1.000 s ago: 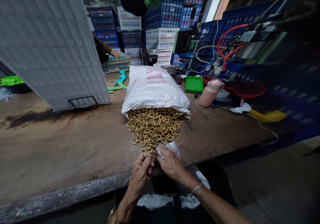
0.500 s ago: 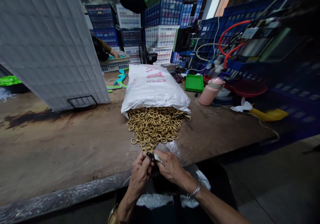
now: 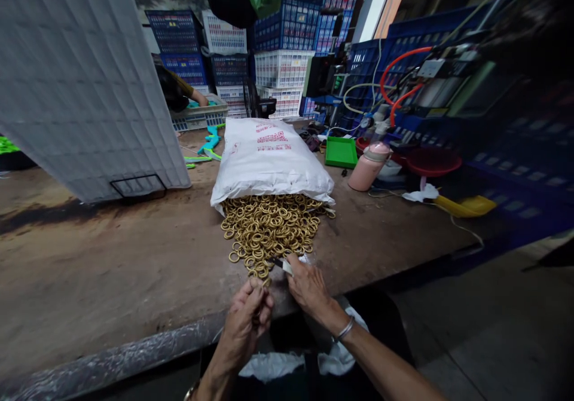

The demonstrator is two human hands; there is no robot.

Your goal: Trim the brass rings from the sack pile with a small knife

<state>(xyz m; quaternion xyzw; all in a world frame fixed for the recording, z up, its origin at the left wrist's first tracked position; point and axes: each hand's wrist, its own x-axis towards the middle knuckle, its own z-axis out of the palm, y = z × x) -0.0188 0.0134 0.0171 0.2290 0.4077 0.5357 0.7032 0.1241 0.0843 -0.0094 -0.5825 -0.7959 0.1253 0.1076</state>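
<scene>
A white sack (image 3: 269, 159) lies on the brown worktable (image 3: 112, 269), and a heap of gold rings (image 3: 266, 227) spills from its open mouth toward me. My right hand (image 3: 307, 284) is closed on a small blade with a white handle (image 3: 282, 265), its tip at the near edge of the heap. My left hand (image 3: 246, 317) is curled at the table's near edge, pinching a gold ring (image 3: 265, 281) beside the right hand. Both wrists wear bangles.
A large grey ribbed panel (image 3: 85, 84) leans at the left. A pink flask (image 3: 368, 165), a green tray (image 3: 341, 151), a red bowl (image 3: 433, 161) and a yellow scoop (image 3: 466, 205) sit at the right. Stacked crates (image 3: 282, 66) and another person's arm (image 3: 188, 93) are behind.
My hands have separated: the right hand carried the blade up toward the rings, and the left hand dropped back to the table edge. The view shifted slightly.
</scene>
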